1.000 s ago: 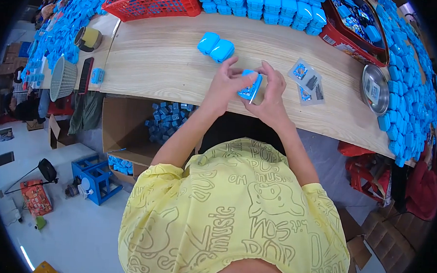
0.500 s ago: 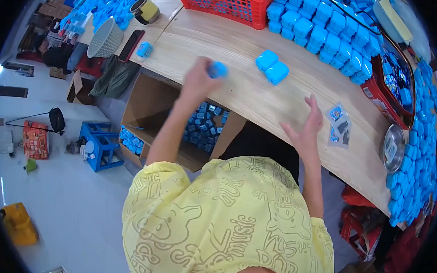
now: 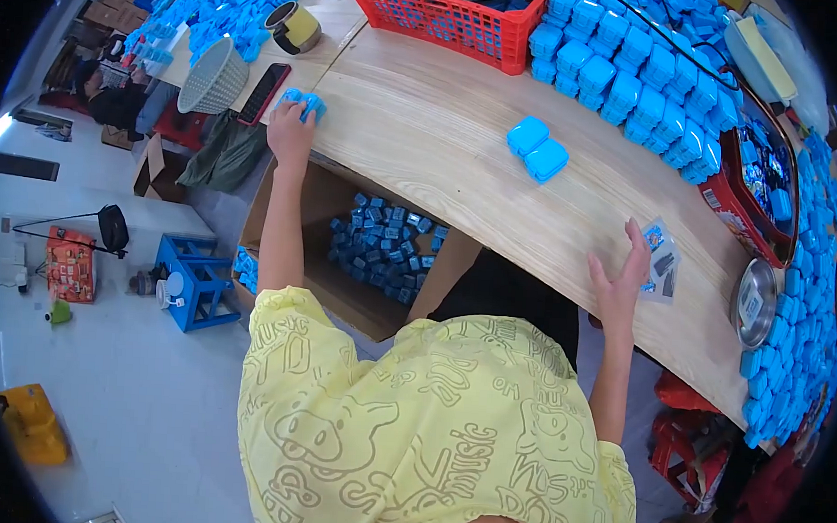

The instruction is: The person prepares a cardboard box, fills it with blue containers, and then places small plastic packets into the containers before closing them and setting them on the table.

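At the table's left front edge, my left hand (image 3: 291, 134) has its fingers closed on a small blue plastic box (image 3: 311, 110). That box sits right against another small blue box, partly hidden by the fingers. My right hand (image 3: 623, 277) hovers at the front edge on the right, fingers apart and holding nothing. Beside it lie clear packets (image 3: 662, 265) with small printed and dark pieces. Two blue boxes (image 3: 538, 149) stand touching each other on the middle of the wooden table (image 3: 425, 129).
Stacked blue boxes (image 3: 649, 108) and a red basket (image 3: 440, 24) line the back. A phone (image 3: 265, 92), grey basket (image 3: 215, 78) and mug (image 3: 293, 28) stand left. Below the edge, a cardboard carton (image 3: 341, 300) holds many blue boxes. A metal dish (image 3: 753, 303) is at right.
My left hand has carried the blue box leftward across the table to the box near the phone. My right hand has shifted slightly right and down, still open. The view has moved a little.
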A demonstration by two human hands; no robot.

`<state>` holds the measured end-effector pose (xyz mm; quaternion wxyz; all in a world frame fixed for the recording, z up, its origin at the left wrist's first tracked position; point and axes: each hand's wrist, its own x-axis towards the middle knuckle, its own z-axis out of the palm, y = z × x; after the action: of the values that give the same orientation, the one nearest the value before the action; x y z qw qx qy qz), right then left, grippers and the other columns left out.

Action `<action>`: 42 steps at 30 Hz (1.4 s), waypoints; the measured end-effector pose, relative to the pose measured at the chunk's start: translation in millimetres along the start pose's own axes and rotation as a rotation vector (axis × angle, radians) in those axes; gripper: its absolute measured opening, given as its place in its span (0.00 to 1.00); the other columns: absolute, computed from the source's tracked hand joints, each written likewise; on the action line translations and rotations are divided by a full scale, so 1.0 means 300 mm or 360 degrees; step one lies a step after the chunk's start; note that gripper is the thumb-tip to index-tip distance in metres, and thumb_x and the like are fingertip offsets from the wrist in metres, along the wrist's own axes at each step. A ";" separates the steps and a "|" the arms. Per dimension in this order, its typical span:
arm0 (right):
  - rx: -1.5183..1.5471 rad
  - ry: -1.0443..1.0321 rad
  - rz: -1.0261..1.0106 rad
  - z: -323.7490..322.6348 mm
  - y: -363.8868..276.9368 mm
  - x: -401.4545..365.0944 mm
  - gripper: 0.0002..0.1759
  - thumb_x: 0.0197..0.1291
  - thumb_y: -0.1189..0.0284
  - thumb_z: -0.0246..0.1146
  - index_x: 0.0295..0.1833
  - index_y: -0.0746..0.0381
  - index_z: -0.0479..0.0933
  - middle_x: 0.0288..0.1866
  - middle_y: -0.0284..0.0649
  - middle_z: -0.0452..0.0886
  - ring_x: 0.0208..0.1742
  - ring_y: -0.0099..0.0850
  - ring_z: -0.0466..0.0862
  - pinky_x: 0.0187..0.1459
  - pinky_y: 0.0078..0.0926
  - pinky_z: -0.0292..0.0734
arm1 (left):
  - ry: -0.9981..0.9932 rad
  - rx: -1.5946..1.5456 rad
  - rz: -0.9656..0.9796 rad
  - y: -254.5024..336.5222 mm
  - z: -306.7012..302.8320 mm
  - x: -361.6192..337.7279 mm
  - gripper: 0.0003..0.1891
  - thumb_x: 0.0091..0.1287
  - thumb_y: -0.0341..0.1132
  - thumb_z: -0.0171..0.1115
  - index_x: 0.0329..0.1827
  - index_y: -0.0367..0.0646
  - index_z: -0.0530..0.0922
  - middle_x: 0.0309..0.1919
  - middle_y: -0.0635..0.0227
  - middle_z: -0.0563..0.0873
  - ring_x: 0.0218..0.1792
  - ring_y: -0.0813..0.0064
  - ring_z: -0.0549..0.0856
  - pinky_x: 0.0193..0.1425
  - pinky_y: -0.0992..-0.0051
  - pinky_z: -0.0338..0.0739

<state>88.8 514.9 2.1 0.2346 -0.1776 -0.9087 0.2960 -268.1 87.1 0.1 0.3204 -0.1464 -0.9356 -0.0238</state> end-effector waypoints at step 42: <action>0.0235 -0.0384 0.0296 0.037 0.075 0.133 0.09 0.50 0.71 0.66 0.36 0.61 0.76 0.27 0.40 0.79 0.36 0.35 0.79 0.50 0.35 0.58 | -0.0568 -0.1744 0.0739 0.971 -0.344 -0.352 0.15 0.54 0.27 0.65 0.46 0.45 0.80 0.47 0.62 0.80 0.50 0.61 0.78 0.54 0.64 0.71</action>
<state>53.9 545.4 -7.0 0.1078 -0.2063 -0.8858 0.4015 -43.3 323.9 3.5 0.0342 -0.4910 -0.7704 -0.4053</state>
